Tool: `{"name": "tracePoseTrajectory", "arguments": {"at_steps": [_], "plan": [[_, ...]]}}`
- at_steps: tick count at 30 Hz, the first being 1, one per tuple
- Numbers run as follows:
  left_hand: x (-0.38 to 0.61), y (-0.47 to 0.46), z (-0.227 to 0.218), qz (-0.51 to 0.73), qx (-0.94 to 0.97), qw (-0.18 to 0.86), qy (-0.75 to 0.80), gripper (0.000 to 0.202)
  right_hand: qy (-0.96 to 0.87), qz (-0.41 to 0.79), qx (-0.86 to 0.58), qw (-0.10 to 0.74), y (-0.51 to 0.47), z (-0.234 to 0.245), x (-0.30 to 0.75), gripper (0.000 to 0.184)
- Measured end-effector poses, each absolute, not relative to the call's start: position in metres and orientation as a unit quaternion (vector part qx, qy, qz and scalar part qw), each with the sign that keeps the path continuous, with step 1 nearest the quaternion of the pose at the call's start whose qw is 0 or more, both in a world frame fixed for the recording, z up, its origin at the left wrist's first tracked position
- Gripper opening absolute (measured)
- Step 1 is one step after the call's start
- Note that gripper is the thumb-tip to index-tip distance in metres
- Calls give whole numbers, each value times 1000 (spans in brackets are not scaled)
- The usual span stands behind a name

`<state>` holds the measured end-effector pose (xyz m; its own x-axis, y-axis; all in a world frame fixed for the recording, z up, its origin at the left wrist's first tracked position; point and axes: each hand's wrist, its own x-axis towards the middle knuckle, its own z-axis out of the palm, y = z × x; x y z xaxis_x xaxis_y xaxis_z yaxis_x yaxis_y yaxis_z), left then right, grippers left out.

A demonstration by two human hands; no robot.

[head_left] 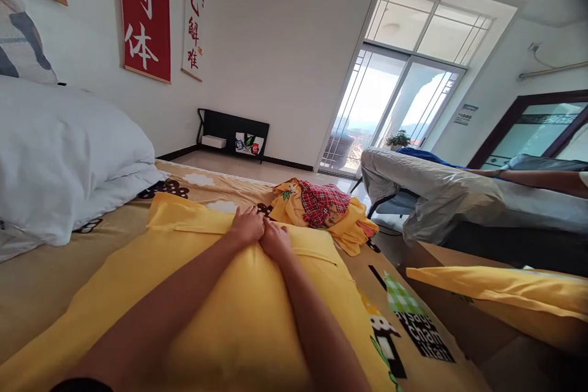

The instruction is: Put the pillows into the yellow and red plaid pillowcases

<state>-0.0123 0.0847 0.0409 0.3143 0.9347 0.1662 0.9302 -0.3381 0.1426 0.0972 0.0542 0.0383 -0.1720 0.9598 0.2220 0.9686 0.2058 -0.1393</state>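
A plump yellow pillow lies on the patterned bed sheet in front of me, its case creased and pulled up near the far end. My left hand and my right hand are side by side at the middle of that far end, nearly touching. Both are closed, with the fingers bent over the yellow cloth of the pillowcase. The fingertips are partly hidden by the backs of the hands. Just beyond them lies a crumpled pile of yellow printed cloth with a red plaid piece.
White bedding is heaped at the left. On the right stands a cardboard box with another yellow pillow over it. A co-worker's arm reaches over a plastic-covered bundle. A black shelf stands by the wall.
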Motion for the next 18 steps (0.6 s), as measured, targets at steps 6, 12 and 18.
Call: {"name": "tracePoseTrajectory", "arguments": {"at_steps": [6,12,18], "plan": [[-28,86,-15,132,792,2,595,45,-763,-11,-628,153,57,-17,96,33],[-92,91,-2,138,779,28,611,51,-748,14,-629,209,54,-5,155,39],[-193,56,-44,184,777,62,599,63,-739,48,-591,319,6,-64,249,55]]}}
